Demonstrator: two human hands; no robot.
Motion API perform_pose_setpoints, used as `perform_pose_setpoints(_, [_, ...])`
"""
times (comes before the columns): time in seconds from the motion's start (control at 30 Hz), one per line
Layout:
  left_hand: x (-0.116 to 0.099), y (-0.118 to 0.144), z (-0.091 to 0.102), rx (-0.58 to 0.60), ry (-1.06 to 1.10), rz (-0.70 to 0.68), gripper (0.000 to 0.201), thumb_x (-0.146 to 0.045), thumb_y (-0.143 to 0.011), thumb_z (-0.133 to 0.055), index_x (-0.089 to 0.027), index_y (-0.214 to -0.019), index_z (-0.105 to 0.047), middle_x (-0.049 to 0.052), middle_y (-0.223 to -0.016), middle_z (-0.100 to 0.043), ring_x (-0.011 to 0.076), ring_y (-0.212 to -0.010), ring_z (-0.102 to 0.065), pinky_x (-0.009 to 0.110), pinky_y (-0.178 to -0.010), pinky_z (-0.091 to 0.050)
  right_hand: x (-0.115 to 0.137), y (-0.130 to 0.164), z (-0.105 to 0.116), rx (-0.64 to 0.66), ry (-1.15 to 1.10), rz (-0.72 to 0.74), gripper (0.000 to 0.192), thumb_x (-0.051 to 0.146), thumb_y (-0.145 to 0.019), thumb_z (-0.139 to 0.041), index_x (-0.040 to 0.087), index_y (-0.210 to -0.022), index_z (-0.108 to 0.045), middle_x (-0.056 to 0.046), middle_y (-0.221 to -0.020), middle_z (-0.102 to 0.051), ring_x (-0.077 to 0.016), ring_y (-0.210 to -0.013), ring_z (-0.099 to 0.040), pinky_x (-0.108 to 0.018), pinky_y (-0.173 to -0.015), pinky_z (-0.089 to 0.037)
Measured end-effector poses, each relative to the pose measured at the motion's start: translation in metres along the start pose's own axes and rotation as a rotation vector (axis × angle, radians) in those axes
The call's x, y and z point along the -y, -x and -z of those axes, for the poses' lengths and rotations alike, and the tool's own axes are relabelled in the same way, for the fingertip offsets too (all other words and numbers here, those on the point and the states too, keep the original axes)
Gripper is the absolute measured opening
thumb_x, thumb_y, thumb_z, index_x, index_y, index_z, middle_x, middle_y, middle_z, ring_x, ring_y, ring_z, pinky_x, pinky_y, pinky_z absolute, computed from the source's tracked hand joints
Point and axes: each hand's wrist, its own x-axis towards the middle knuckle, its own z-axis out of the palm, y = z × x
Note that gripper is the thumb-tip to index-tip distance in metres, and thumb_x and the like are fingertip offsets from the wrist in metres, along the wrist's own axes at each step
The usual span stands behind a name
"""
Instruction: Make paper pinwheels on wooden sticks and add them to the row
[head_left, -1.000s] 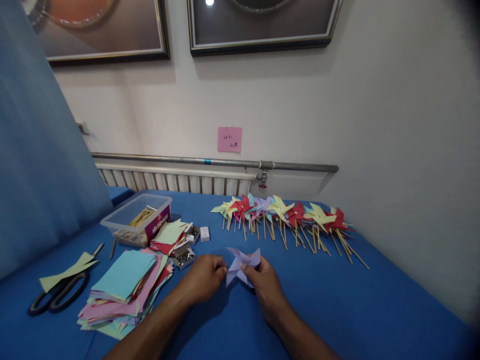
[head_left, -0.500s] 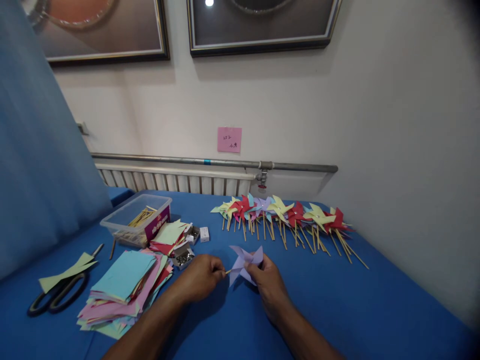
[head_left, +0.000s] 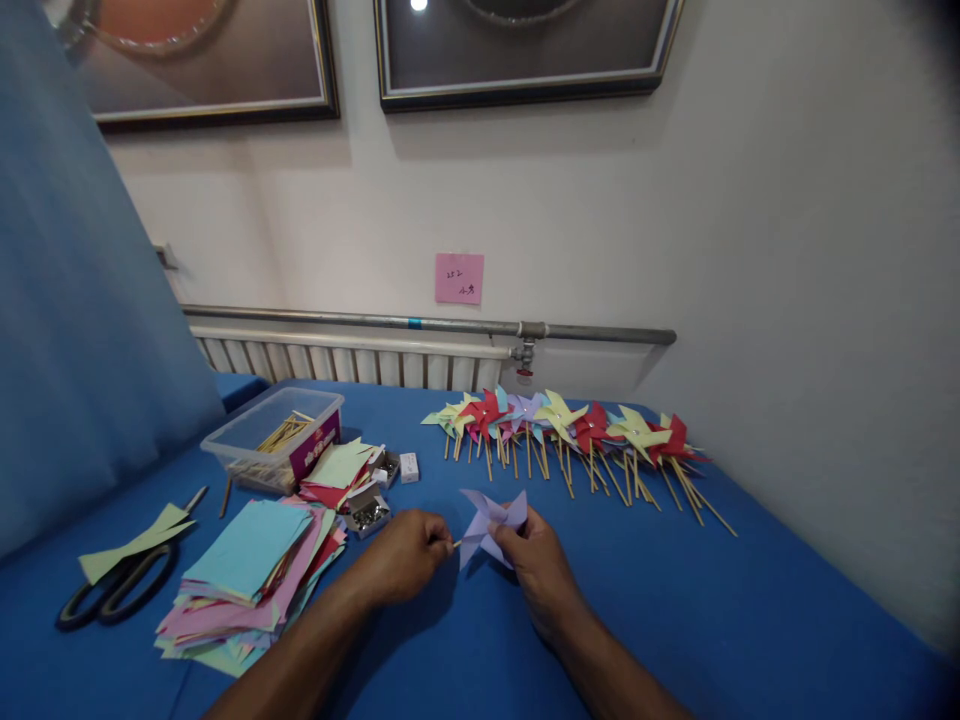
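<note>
Pinwheel [head_left: 489, 524], lilac paper, held above the blue table [head_left: 750, 610] between my two hands. My right hand [head_left: 538, 570] pinches its near edge, fingers closed on the paper. My left hand [head_left: 401, 555] is curled, thumb and forefinger nipped on a thin stick [head_left: 455, 544] whose tip meets the pinwheel's left side. Row of finished pinwheels [head_left: 577, 435] lies well beyond, by the wall (red, yellow, lilac, sticks pointing toward me). Paper stack [head_left: 251, 580] sits left of my left arm; pin box [head_left: 369, 516] just beyond that hand; tub [head_left: 274, 438] of sticks farther back; scissors [head_left: 112, 590] at far left
</note>
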Motion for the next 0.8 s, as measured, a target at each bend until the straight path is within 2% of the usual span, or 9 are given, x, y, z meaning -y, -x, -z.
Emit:
perform_pose_setpoints(0.43, [0.009, -0.008, -0.01, 0.003, 0.18, -0.043, 0.014, -0.026, -0.087, -0.053, -0.018, -0.082, -0.064, -0.004, -0.069, -0.055, 0.0134, -0.065, -0.047, 0.025, -0.062, -0.033, -0.009, -0.004, 0.001, -0.023, 0.02, -0.007, 0.033, 0.042, -0.062, -0.078, 0.019, -0.083, -0.069, 0.005, -0.061, -0.058, -0.0135, -0.055, -0.043, -0.027, -0.053, -0.033])
perform_pose_setpoints(0.8, [0.012, -0.01, -0.017, -0.042, 0.176, -0.029, 0.016, -0.027, -0.085, -0.054, -0.018, -0.08, -0.066, -0.003, -0.067, -0.056, 0.0136, -0.063, -0.048, 0.026, -0.061, -0.033, -0.009, -0.002, -0.002, -0.022, -0.006, -0.027, 0.03, 0.041, -0.061, -0.078, 0.02, -0.081, -0.069, 0.006, -0.058, -0.055, -0.0134, -0.053, -0.041, -0.027, -0.053, -0.032])
